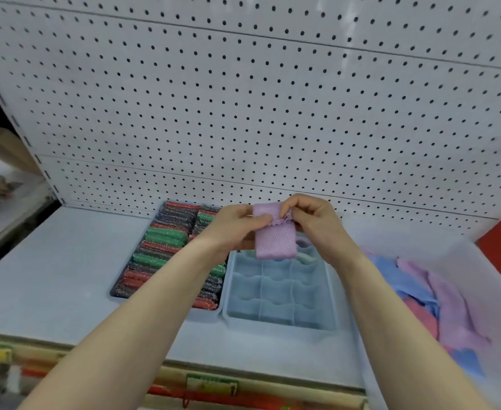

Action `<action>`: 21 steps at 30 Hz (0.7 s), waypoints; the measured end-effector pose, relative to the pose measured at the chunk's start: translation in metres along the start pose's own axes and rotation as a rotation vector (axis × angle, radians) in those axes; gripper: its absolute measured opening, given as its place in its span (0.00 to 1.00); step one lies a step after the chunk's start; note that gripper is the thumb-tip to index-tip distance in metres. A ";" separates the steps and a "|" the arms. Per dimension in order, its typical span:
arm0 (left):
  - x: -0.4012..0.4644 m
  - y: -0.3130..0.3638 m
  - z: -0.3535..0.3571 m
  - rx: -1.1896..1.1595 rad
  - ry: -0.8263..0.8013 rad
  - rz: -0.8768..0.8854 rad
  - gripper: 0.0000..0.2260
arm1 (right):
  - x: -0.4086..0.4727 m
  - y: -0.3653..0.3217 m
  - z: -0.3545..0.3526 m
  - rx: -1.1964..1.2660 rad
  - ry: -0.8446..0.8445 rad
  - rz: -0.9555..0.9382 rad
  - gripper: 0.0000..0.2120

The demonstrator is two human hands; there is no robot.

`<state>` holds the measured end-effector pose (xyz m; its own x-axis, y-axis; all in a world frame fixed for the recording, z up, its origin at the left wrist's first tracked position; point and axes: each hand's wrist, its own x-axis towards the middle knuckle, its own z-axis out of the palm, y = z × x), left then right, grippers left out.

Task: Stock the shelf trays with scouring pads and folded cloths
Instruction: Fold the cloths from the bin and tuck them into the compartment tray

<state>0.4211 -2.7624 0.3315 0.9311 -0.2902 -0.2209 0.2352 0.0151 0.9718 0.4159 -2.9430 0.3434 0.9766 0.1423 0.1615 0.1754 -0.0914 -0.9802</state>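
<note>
The purple cloth point(275, 232), folded into a narrow strip, hangs in the air above the far end of the divided tray point(281, 294), its lower edge just over the tray's back cells and its top edge level with the foot of the pegboard point(272, 108). The near cells of that tray lie open in rows of 3; something pale shows in a far cell, partly hidden by the strip. Touching the tray's left wall sits the tray of scouring pads point(169, 255), packed in 2 columns of green, red and dark pads. Left of it the shelf point(51, 261) runs bare to its front lip. On the right, a clear bin point(462, 261) holds loose blue, pink and purple cloths point(438, 303), near the right forearm. The left hand point(237, 224) grips the strip's left edge, thumb across it; the right hand point(311, 220) pinches the gathered fold with curled fingers point(290, 210).
</note>
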 end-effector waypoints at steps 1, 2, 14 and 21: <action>0.000 -0.005 -0.001 -0.012 0.031 0.019 0.11 | -0.002 0.001 0.002 0.021 0.013 0.026 0.20; -0.001 -0.008 -0.002 -0.019 0.057 0.046 0.10 | -0.004 0.002 0.004 0.057 0.020 0.074 0.18; -0.019 -0.045 -0.017 -0.159 0.000 -0.017 0.11 | -0.036 0.058 0.032 0.202 0.133 0.241 0.15; -0.018 -0.077 -0.030 -0.010 0.065 0.043 0.12 | -0.042 0.080 0.050 0.202 0.126 0.356 0.18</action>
<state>0.3942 -2.7295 0.2582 0.9564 -0.2267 -0.1843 0.1973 0.0359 0.9797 0.3831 -2.9071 0.2523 0.9816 0.0142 -0.1903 -0.1909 0.0833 -0.9781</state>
